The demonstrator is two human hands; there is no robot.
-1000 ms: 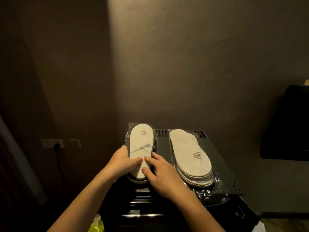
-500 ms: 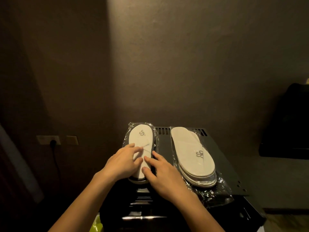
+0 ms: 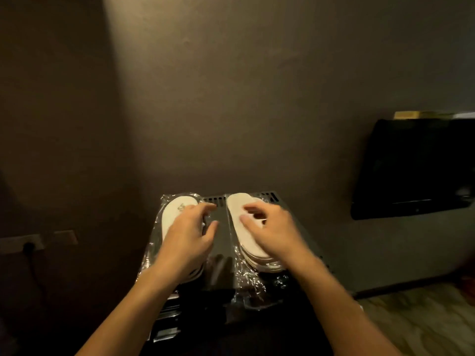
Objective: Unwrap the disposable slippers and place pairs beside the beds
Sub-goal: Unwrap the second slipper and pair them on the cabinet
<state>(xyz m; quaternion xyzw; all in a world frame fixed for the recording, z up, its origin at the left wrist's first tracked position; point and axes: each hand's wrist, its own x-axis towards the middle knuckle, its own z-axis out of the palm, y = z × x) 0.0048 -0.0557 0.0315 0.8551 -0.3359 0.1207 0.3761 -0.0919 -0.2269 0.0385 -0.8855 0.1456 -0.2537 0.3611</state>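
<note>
Slippers come in two clear plastic packs lying side by side on a dark metal unit (image 3: 221, 235) against the wall: the left slipper pack (image 3: 177, 209) at the unit's left edge and the right slipper pack (image 3: 246, 242) just beside it, a bare strip of the dark top between them. Each pack holds white flat slippers stacked together, toes toward the wall; how many are in each stack cannot be counted. Both wrappers look sealed, with crinkled loose film (image 3: 254, 281) trailing off the near end of the right pack.

The left hand (image 3: 187, 240) lies over the left pack, fingers loosely curled, thumb and forefinger reaching toward its inner edge; whether they pinch the film cannot be told. The right hand (image 3: 272, 229) hovers spread over the right pack, fingers slightly bent, holding nothing that shows.

The step in hand appears to be picking up the packs to open them. It would go best by gripping each stack across its width so the slippers stay paired, then tearing at the loose film end, where the slack gives purchase, not at the tight film over the soles.

Beyond the unit, a wall socket (image 3: 28, 244) sits low on the left, and a dark screen (image 3: 416, 165) is at the right.
</note>
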